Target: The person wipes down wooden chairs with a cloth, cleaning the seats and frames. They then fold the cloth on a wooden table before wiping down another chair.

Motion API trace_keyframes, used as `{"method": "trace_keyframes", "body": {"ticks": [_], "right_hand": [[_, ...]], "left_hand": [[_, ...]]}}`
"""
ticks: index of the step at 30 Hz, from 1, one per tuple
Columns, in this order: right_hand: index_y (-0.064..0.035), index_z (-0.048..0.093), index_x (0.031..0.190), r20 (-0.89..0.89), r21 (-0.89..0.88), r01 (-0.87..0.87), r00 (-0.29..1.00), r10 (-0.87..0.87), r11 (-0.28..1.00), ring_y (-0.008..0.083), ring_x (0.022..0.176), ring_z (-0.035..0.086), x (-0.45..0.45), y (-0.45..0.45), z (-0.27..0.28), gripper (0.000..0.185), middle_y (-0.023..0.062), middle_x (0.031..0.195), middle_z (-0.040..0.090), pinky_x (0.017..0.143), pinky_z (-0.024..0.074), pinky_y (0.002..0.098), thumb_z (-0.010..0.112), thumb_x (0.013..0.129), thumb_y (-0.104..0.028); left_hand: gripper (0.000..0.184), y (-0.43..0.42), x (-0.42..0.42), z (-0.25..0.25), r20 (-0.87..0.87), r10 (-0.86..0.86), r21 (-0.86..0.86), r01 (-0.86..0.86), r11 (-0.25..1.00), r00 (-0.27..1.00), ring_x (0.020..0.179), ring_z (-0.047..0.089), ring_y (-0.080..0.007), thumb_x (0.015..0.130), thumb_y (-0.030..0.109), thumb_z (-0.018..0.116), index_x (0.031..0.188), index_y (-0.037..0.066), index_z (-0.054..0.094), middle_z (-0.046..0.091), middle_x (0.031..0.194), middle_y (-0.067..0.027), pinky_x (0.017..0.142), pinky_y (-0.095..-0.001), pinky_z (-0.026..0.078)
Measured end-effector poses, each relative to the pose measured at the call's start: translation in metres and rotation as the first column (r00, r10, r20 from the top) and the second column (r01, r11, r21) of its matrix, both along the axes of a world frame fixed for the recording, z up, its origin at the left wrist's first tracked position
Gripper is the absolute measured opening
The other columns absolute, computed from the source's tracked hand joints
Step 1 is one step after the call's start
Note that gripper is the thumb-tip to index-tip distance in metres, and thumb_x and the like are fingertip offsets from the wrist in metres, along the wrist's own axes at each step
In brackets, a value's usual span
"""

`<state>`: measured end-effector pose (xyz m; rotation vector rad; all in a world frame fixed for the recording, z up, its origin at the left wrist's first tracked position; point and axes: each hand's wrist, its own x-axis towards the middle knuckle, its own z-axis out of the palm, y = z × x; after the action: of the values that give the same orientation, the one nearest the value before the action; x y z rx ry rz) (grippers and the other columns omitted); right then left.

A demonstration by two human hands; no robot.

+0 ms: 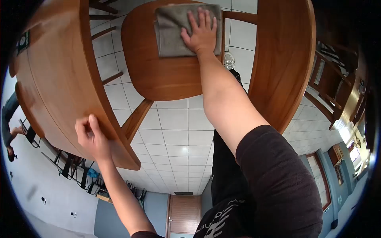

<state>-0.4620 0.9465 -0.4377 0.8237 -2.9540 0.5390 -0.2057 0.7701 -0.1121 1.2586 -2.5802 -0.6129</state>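
A folded grey-brown cloth (170,37) lies on the wooden chair seat (166,79), towards its far side. My right hand (203,35) rests flat on the cloth with its fingers spread, touching but not gripping it. On the left, my left hand (93,139) is at the edge of the wooden table (59,83), slightly blurred. Its fingers are loosely curled in, and nothing shows in them. Whether this hand touches the tabletop, I cannot tell.
Another wooden tabletop (281,59) stands right of the chair. A chair leg (135,119) angles towards the left table. A shoe (229,60) shows on the tiled floor (170,119). More chairs (329,87) stand far right; a person (10,119) is at far left.
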Motion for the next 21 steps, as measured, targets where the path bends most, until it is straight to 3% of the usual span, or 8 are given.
{"method": "trace_keyframes", "body": {"ticks": [1, 3, 5, 8, 12, 14, 18, 21], "right_hand": [[-0.0282, 0.038, 0.153, -0.011, -0.014, 0.091, 0.996, -0.092, 0.996, 0.0312, 0.150, 0.023, -0.005, -0.006, -0.004, 0.071, 0.0101, 0.160, 0.031, 0.122, 0.0123, 0.0555, 0.054, 0.088, -0.055], [-0.0271, 0.038, 0.153, -0.019, -0.029, 0.080, 0.997, -0.080, 0.996, 0.0320, 0.150, 0.022, -0.007, -0.011, 0.000, 0.072, 0.0114, 0.160, 0.030, 0.122, 0.0115, 0.0555, 0.054, 0.088, -0.055], [-0.0254, 0.036, 0.154, -0.019, -0.024, 0.075, 0.997, -0.075, 0.997, 0.0337, 0.151, 0.020, -0.009, -0.011, 0.001, 0.072, 0.0131, 0.162, 0.027, 0.122, 0.0097, 0.0556, 0.053, 0.089, -0.054], [-0.0259, 0.034, 0.155, 0.014, -0.026, 0.088, 0.996, -0.088, 0.996, 0.0335, 0.151, 0.018, -0.009, -0.009, -0.006, 0.073, 0.0122, 0.163, 0.024, 0.122, 0.0083, 0.0558, 0.051, 0.090, -0.055], [-0.0247, 0.031, 0.156, 0.012, 0.009, 0.065, 0.998, -0.065, 0.998, 0.0336, 0.152, 0.016, -0.010, -0.007, -0.005, 0.075, 0.0121, 0.164, 0.021, 0.122, 0.0071, 0.0553, 0.050, 0.091, -0.056], [-0.0235, 0.030, 0.157, 0.001, 0.023, 0.055, 0.998, -0.055, 0.998, 0.0338, 0.152, 0.017, -0.009, -0.008, -0.004, 0.077, 0.0125, 0.164, 0.023, 0.121, 0.0092, 0.0557, 0.051, 0.091, -0.058], [-0.0206, 0.028, 0.158, -0.048, 0.005, -0.025, 0.999, 0.025, 1.000, 0.0374, 0.151, 0.018, -0.025, -0.006, -0.001, 0.083, 0.0183, 0.162, 0.024, 0.120, 0.0130, 0.0586, 0.054, 0.089, -0.061], [-0.0175, 0.038, 0.153, -0.028, -0.046, -0.013, 1.000, 0.012, 0.999, 0.0387, 0.148, 0.021, -0.033, -0.012, 0.003, 0.076, 0.0201, 0.158, 0.029, 0.119, 0.0099, 0.0592, 0.051, 0.091, -0.060]], "left_hand": [[0.029, -0.014, -0.024, -0.001, -0.005, -0.188, -0.040, 0.187, 0.981, 0.982, 0.069, 0.043, -0.0093, 0.099, 0.022, 0.065, 0.081, 0.002, 0.055, 0.050, 0.077, 0.0002, 0.063, -0.0254, 0.039], [0.028, -0.039, -0.068, -0.007, -0.041, -0.246, -0.110, 0.241, 0.964, 0.968, 0.068, 0.043, -0.0103, 0.097, 0.021, 0.068, 0.081, 0.002, 0.057, 0.048, 0.076, -0.0010, 0.063, -0.0248, 0.039], [0.032, -0.058, -0.103, -0.021, -0.218, -0.116, -0.019, 0.114, 0.993, 0.969, 0.067, 0.044, -0.0111, 0.096, 0.026, 0.070, 0.079, 0.002, 0.058, 0.048, 0.074, -0.0012, 0.063, -0.0254, 0.040], [0.037, -0.058, -0.117, -0.025, -0.045, 0.006, -0.171, -0.014, 0.985, 0.999, 0.067, 0.045, -0.0114, 0.093, 0.033, 0.073, 0.076, 0.002, 0.059, 0.049, 0.073, -0.0004, 0.062, -0.0264, 0.041], [0.039, -0.061, -0.106, -0.033, -0.247, 0.043, -0.152, -0.083, 0.985, 0.968, 0.066, 0.048, -0.0161, 0.093, 0.037, 0.071, 0.074, 0.005, 0.060, 0.052, 0.068, -0.0018, 0.061, -0.0314, 0.043], [0.043, -0.058, -0.113, -0.030, -0.122, -0.007, -0.283, -0.028, 0.959, 0.993, 0.071, 0.048, -0.0211, 0.091, 0.037, 0.073, 0.067, 0.006, 0.054, 0.051, 0.067, -0.0028, 0.064, -0.0364, 0.043], [0.039, -0.063, -0.112, -0.032, -0.091, -0.023, -0.273, -0.002, 0.962, 0.996, 0.070, 0.045, -0.0216, 0.089, 0.031, 0.073, 0.067, 0.008, 0.051, 0.049, 0.067, -0.0016, 0.065, -0.0373, 0.042], [0.036, -0.063, -0.111, -0.036, -0.082, -0.053, -0.285, 0.028, 0.958, 0.995, 0.072, 0.045, -0.0222, 0.088, 0.027, 0.072, 0.067, 0.008, 0.049, 0.049, 0.068, -0.0011, 0.067, -0.0378, 0.042]]}}
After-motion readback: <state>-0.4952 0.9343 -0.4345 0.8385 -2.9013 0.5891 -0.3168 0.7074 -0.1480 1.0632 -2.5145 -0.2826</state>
